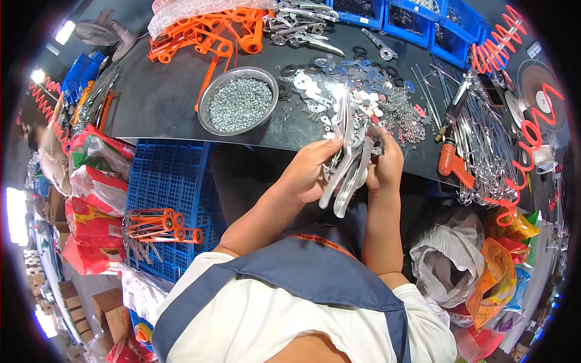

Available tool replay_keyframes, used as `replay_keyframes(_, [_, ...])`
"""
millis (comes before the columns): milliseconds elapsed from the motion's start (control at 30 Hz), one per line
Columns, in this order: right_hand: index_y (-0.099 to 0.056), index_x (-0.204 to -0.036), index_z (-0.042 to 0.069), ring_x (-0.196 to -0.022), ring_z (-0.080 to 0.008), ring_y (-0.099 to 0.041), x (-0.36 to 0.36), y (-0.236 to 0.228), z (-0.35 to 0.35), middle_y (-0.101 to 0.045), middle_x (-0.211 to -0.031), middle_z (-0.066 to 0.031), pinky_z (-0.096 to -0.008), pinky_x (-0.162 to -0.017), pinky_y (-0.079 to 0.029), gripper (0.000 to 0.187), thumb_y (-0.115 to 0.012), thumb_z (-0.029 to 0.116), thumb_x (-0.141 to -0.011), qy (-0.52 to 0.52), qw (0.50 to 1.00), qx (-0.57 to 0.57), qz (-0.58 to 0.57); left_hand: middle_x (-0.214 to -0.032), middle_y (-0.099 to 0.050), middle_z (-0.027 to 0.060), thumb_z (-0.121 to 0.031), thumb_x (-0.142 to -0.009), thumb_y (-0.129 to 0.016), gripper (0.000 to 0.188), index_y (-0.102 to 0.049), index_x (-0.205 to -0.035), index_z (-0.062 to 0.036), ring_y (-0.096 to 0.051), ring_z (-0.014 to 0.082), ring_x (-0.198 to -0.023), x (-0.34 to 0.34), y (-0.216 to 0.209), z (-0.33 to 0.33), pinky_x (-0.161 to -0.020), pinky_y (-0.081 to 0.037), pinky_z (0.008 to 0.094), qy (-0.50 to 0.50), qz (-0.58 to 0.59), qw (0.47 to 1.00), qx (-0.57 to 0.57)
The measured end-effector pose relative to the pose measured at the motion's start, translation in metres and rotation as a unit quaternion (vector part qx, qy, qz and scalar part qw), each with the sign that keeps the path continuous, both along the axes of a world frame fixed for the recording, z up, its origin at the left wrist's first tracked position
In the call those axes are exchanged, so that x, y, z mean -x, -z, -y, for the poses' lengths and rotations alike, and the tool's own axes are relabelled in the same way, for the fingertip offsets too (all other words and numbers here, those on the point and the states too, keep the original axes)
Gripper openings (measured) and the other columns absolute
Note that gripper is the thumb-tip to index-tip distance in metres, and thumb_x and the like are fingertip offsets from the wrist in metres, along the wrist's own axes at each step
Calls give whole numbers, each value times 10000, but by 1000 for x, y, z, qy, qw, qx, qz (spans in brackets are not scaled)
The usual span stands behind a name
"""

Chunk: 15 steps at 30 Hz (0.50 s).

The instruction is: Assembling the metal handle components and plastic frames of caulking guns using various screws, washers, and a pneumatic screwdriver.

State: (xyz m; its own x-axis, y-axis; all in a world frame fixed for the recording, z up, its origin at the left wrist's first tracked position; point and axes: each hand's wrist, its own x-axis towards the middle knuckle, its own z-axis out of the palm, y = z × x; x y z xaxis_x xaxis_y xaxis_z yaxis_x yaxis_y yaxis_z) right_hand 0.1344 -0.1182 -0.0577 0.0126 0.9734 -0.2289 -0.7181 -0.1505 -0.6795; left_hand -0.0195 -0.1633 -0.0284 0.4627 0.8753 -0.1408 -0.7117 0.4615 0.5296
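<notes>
Over the near edge of the dark workbench, I hold a bunch of silver metal levers between both hands. My left hand is closed round their left side. My right hand grips them from the right, its fingers bent round the far side and partly hidden. The levers are long, slightly curved and shiny, with their lower ends pointing toward me. Just beyond lie loose washers and small flat plates. A round metal bowl full of small silver pieces stands left of them.
Orange frames and more silver levers are piled at the back. Blue bins line the back right. An orange-handled air tool hangs by thin metal rods and a red coiled hose. A blue crate stands left below the bench.
</notes>
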Motion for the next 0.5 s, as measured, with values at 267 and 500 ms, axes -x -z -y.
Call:
replay_keyframes(267, [-551,-802,27,-606,-96,-443,14,-22,21,-501,-679,-17,-248,-569,-362,316,-364,218,-971,35,964,-67,256,-907,-609,36,-209,-940,-534,274,-526,-1119,-1,-595,67,-772,-12,-4,1,-643,-502,233,-62,-164,981,-83])
replay_keyframes(500, [-525,-787,39,-602,-92,-429,-3,-21,14,-479,-670,-10,-246,-557,-358,296,-371,203,-980,195,939,-130,252,-1055,-573,88,-139,-934,-535,316,-476,-1196,27,-580,130,-945,0,2,17,-807,-492,281,-101,-204,950,-215])
